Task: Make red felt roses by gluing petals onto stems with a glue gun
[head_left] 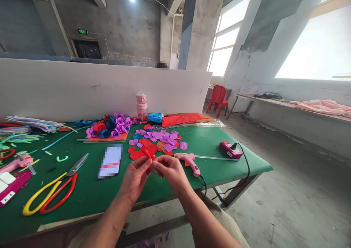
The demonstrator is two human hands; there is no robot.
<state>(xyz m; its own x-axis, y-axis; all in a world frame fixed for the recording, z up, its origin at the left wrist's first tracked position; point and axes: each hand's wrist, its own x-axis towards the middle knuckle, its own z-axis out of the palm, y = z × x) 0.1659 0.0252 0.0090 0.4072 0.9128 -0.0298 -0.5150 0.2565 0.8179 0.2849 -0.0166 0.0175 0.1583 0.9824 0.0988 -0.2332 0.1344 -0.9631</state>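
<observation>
My left hand (136, 178) and my right hand (171, 172) meet above the front edge of the green table (90, 189). Both pinch a small red felt piece (148, 153), rolled or folded between the fingertips. Just behind it lies a pile of red, purple and orange felt petals (160, 140). A pink glue gun (189, 162) lies right beside my right hand, its black cord hanging off the table edge.
Large scissors (52, 191) with yellow and red handles lie at the left. Finished felt roses (111, 127) sit on an orange sheet. There are also a pink bottle (142, 107), a pink power box (230, 150), a phone (110, 162), coloured sticks (30, 125), a white partition (82, 87) and a red chair (218, 100).
</observation>
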